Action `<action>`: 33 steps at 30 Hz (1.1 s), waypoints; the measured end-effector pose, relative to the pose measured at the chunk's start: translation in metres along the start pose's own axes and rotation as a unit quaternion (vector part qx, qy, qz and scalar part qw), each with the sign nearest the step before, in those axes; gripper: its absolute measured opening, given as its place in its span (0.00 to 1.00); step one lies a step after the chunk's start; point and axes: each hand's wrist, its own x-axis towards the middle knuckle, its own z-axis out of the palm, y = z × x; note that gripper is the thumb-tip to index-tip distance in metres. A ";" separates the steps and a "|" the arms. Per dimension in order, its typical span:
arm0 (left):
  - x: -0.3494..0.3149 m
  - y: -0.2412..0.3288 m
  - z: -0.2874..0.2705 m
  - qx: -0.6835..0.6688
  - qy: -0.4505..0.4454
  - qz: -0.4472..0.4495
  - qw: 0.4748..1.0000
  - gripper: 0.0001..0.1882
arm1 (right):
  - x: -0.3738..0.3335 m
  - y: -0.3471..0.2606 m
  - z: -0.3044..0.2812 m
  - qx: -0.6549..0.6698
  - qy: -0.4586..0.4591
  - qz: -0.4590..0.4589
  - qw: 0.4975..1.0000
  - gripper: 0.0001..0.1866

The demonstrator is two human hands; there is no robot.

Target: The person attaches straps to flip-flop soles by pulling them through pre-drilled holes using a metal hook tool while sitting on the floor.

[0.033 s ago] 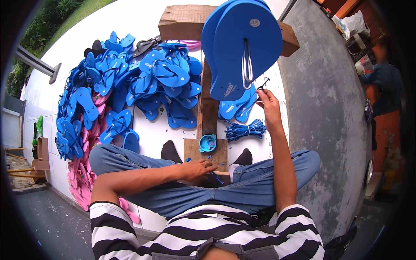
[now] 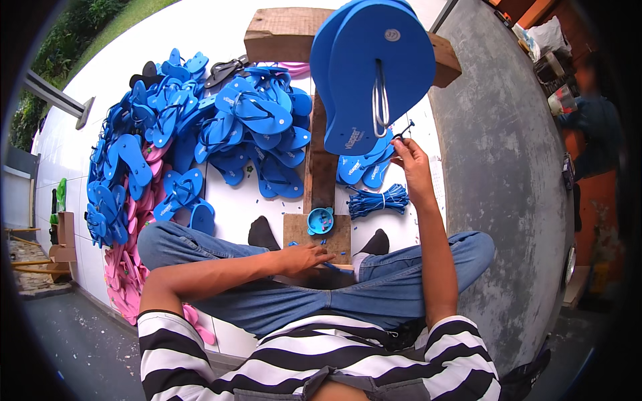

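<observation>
My right hand (image 2: 413,166) is raised on the right, its fingertips pinching a thin dark piece with a small knobbed end (image 2: 404,135). Just left of it, a pair of blue flip-flop soles (image 2: 364,87) hangs on a wooden post, with a bent metal wire loop (image 2: 380,100) against the upper sole. Low in front of me, my left hand (image 2: 301,259) is closed at the edge of a wooden board (image 2: 294,230). A blue strap (image 2: 336,268) sticks out from beneath its fingers, which partly hide the grip.
A blue cup (image 2: 320,221) with small bits stands on the board. To its right lies a tied bundle of blue straps (image 2: 379,201), with blue soles (image 2: 361,167) behind. Blue flip-flops (image 2: 257,113) and pink ones (image 2: 124,267) are heaped left of the wooden post (image 2: 322,174).
The blue strap by my left hand has swung from slanting downward to lying flatter. My right hand has shifted very slightly left with the thin dark piece.
</observation>
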 end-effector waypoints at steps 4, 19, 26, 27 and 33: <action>0.013 0.016 -0.055 -0.089 0.112 -0.101 0.985 0.15 | -0.016 -0.007 0.008 -0.003 -0.074 0.004 0.997 0.14; 0.014 0.010 -0.127 -0.398 0.306 -0.175 0.847 0.14 | -0.062 0.015 0.092 -0.185 -0.103 -0.144 0.967 0.18; 0.001 0.006 -0.151 -0.435 0.426 -0.163 0.776 0.14 | -0.069 -0.006 0.090 -0.145 -0.264 0.068 0.951 0.16; 0.000 0.006 -0.154 -0.433 0.422 -0.166 0.779 0.14 | -0.071 -0.008 0.090 -0.127 -0.256 0.067 0.956 0.16; 0.002 0.007 -0.162 -0.497 0.411 -0.178 0.743 0.16 | -0.063 -0.018 0.082 -0.062 -0.261 0.127 0.955 0.18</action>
